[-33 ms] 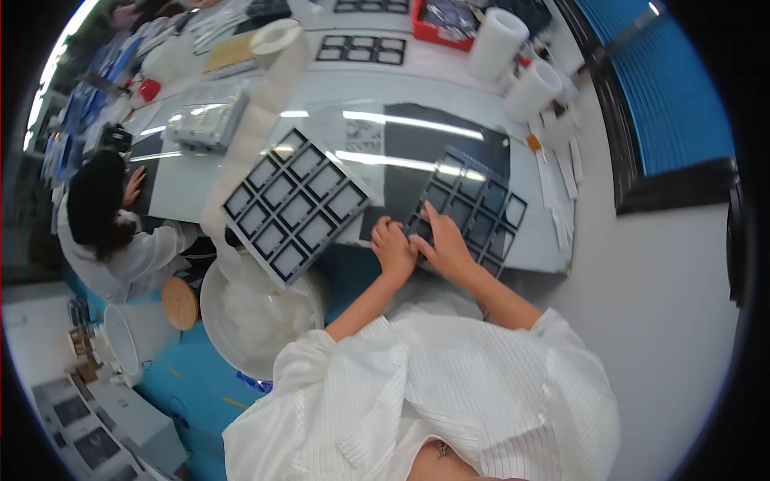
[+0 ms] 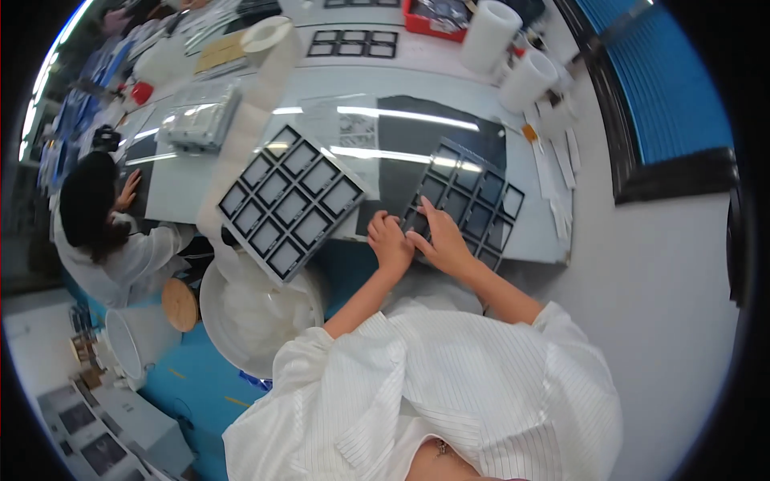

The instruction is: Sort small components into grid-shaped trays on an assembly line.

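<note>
Spanning the upper half of the view, a pale worktable [image 2: 536, 232] is seen slightly higher and further left than in the earlier frame — little else has been altered. Beyond its right end, a blue slatted panel [image 2: 662, 88] is bordered by a thick black frame [image 2: 678, 176]. At lower left, a teal floor [image 2: 180, 401] is exposed. At the far left, a co-worker [image 2: 112, 240] in white and a black cap is seated, one hand rested on the table.

Below the near edge, a white bin [image 2: 220, 345] is filled with pale, crumpled material. Above it, a black grid with pale panes [image 2: 290, 200] is laid askew, partly overhanging the edge. To its right, a darker grid [image 2: 472, 200] is placed at the near edge, partly over a black mat [image 2: 393, 176]. Near the back, two white rolls [image 2: 491, 34] are stood upright beside a red tray [image 2: 437, 32].

On the darker grid's near left part, the same pose is kept as before: the left hand [image 2: 391, 240] is curled at its edge, and the right hand [image 2: 443, 240] is laid over it, index finger extended. Whether anything is gripped cannot be told.
</note>
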{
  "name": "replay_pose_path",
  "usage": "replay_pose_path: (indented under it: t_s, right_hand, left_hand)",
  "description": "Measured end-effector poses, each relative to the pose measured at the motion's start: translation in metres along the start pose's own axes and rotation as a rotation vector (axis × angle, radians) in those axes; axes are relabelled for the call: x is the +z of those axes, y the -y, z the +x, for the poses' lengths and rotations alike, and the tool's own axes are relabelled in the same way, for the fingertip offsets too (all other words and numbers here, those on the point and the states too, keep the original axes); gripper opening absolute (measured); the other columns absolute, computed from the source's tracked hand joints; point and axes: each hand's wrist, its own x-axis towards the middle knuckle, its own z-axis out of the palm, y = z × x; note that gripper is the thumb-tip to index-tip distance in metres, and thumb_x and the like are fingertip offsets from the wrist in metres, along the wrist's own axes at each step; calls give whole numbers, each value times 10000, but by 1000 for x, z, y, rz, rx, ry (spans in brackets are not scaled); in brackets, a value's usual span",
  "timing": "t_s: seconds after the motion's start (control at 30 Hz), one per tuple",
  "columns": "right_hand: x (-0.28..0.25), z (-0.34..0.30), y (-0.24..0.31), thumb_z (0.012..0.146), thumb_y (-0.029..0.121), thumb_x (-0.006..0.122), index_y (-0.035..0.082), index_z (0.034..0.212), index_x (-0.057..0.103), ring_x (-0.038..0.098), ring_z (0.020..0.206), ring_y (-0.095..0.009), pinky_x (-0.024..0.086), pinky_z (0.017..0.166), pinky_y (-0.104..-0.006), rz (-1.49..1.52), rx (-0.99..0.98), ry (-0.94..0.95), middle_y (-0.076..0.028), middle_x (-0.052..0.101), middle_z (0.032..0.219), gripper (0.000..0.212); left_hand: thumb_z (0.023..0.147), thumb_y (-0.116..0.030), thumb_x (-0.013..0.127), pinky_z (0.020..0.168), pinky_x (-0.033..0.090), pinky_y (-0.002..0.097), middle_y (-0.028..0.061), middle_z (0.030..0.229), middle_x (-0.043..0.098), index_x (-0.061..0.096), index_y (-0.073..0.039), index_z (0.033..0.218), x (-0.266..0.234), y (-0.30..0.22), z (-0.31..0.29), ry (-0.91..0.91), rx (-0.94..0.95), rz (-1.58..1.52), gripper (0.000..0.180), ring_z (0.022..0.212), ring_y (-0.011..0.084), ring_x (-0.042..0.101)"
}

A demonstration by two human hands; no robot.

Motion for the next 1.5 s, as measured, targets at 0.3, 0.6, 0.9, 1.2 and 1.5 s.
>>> replay_pose_path:
  t_s: [0.3, 0.6, 0.9, 1.2, 1.5]
  right_hand:
    - [14, -16, 2, 784, 335, 697, -55, 1343, 369, 419, 1217, -408, 310, 1055, -462, -67, -208, -34, -231, 445, 1334, 756]
    - [10, -27, 28, 727, 228, 745, -59, 1396, 280, 491, 1113, -356, 288, 1032, -466, -264, -199, 155, -181, 518, 1230, 863]
    - [11, -16, 7, 906, 14, 466, -26, 1422, 247, 599, 717, -263, 475, 669, -342, 68, -16, 54, -117, 596, 824, 562]
    - [7, -21, 21, 914, 20, 486, -1, 1425, 253, 579, 668, -220, 470, 646, -328, 53, -84, 92, -101, 574, 791, 562]
    - [-18, -24, 31, 938, 50, 483, 13, 1384, 357, 517, 579, -208, 430, 568, -326, 53, -58, 27, -91, 525, 695, 464]
  left_hand:
    - [726, -152, 687, 935, 353, 488, 153, 1191, 482, 539, -72, 1003, -7, 33, 9, 10, 130, -22, 324, 1146, 361, 427]
    - [724, -254, 705, 859, 416, 476, 113, 1151, 487, 541, -98, 1013, -4, 5, -2, -19, -104, -79, 367, 1085, 337, 460]
    - [729, -214, 720, 895, 409, 399, 137, 1142, 490, 483, -31, 1113, -39, 0, -28, -95, -53, 97, 487, 1097, 306, 487]
    - [772, -262, 730, 821, 460, 453, 187, 999, 516, 451, 2, 1052, -16, 21, -28, 155, -226, -450, 475, 989, 351, 544]
    - [749, -230, 731, 838, 452, 413, 152, 1057, 510, 502, -35, 1049, -37, 4, -29, -100, -132, -127, 425, 998, 339, 525]
